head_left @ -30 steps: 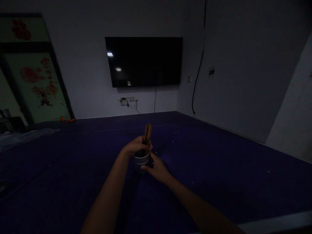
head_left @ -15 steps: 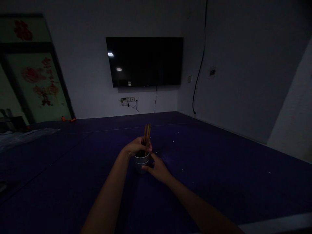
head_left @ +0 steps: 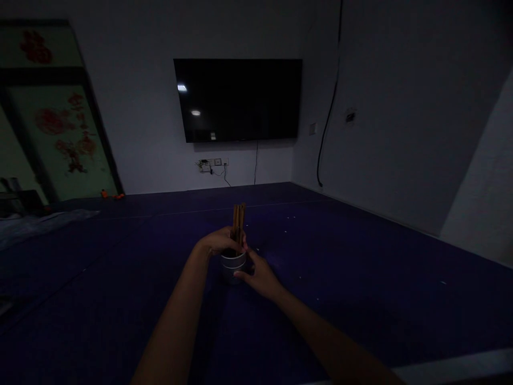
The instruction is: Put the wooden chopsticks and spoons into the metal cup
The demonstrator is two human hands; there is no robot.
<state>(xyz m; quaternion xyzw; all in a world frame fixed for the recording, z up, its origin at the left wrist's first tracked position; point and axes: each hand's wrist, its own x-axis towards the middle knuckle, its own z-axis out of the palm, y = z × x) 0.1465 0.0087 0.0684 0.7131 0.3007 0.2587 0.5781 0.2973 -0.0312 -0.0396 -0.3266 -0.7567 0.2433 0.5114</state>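
A small pale round cup stands on the dark blue floor mat in the middle of the view. A bundle of brown wooden sticks rises upright out of it. My left hand is closed round the sticks just above the cup's rim. My right hand wraps its fingers against the cup's right side. The room is dim, so the fingertips are hard to make out.
A black wall-mounted screen hangs ahead, with a socket strip and cables below it. A glass door with red decals is at the left. Crumpled pale sheeting lies at the far left.
The sticks have tipped from a slight rightward lean to nearly upright in my left hand. Both hands stay at the cup.
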